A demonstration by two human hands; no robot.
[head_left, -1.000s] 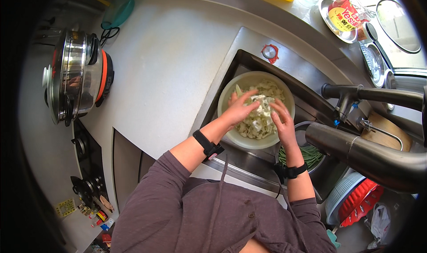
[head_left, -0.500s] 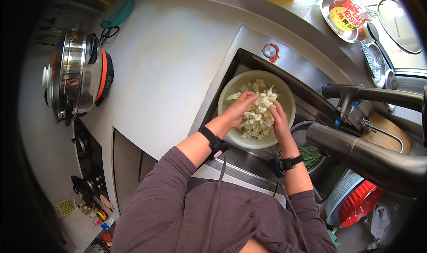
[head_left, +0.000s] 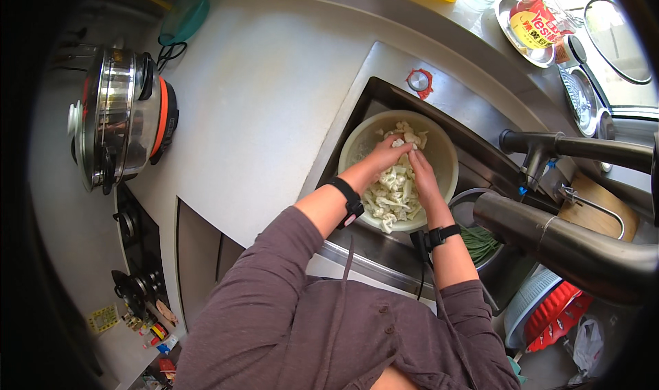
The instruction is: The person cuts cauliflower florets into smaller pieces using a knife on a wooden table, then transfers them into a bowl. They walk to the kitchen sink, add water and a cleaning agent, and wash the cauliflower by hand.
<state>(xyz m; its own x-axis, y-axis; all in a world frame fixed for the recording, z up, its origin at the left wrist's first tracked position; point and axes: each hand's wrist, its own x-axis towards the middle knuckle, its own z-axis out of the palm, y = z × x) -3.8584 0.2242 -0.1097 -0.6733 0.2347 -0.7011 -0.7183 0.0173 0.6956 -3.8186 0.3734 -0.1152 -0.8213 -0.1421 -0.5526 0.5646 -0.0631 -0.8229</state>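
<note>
A large pale bowl (head_left: pixel 447 153) sits in the sink and holds many cut cauliflower florets (head_left: pixel 392 196). My left hand (head_left: pixel 386 158) is over the bowl, its fingers closed around a small white floret (head_left: pixel 397 143). Against those fingers press the fingertips of my right hand (head_left: pixel 423 173), also closed, with a bit of white cauliflower showing between them. Most of the florets lie heaped beneath and on the near side of my hands; some more show beyond my fingertips at the far side of the bowl.
To the right of the bowl, a metal pot (head_left: pixel 475 208) of green beans stands in the sink. A thick steel faucet (head_left: pixel 542 229) reaches in above it. On the left are the white counter (head_left: pixel 254 95) and a steel pot (head_left: pixel 117 115) on an orange-rimmed cooker.
Both hands have drawn together, and my right fingertips now meet the left ones. The cauliflower heaped up between them has dropped lower in the bowl.
</note>
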